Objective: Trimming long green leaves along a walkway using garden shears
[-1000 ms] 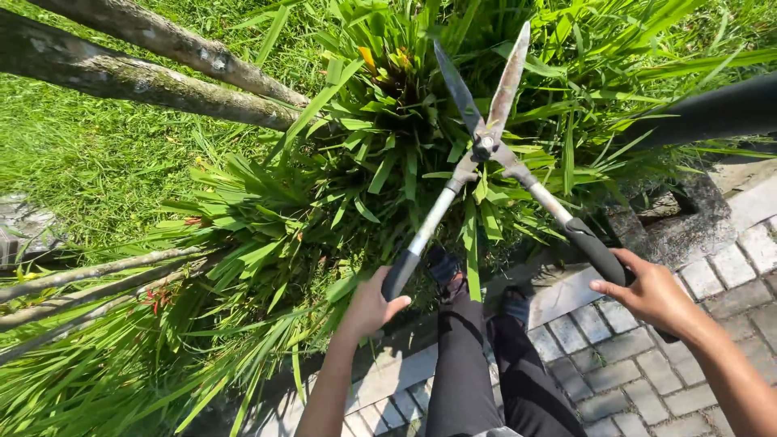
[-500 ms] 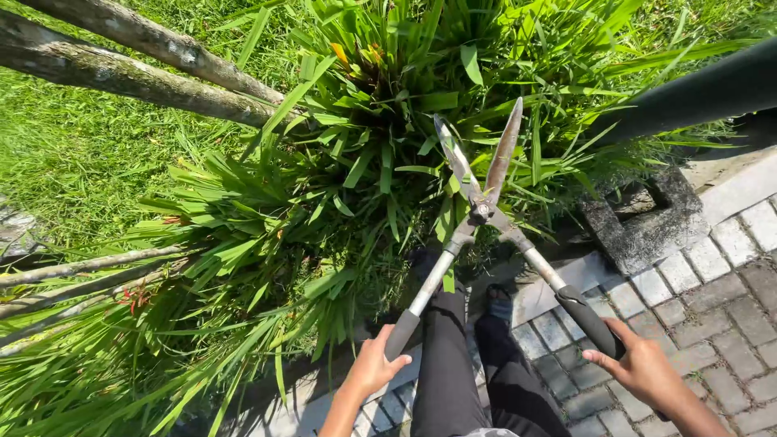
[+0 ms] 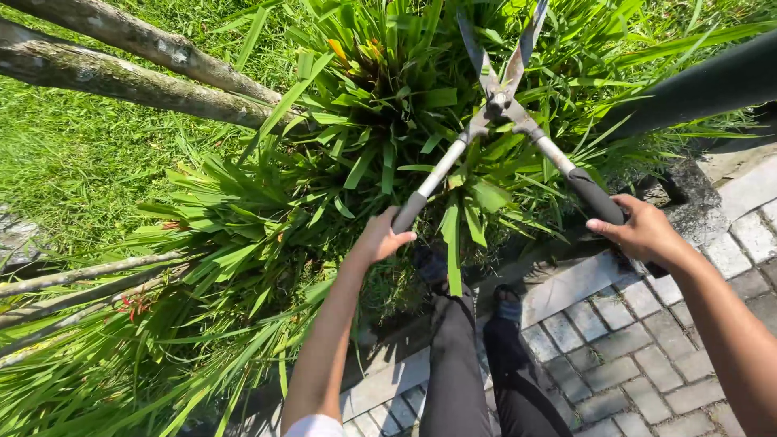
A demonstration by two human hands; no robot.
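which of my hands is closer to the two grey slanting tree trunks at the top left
Left. The left hand, gripping one black handle of the long metal hedge shears, sits below and right of the grey slanting tree trunks. The right hand, on the other handle, is much farther right.

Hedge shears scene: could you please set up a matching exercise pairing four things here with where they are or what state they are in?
Things:
1. hedge shears
2. left hand
3. right hand
4. tree trunks

Places or states:
A. gripping the black handle above the paving
B. leaning across the upper left
C. blades open over the leafy plant
D. gripping the handle over the leaves

Pairs: 1-C, 2-D, 3-A, 4-B
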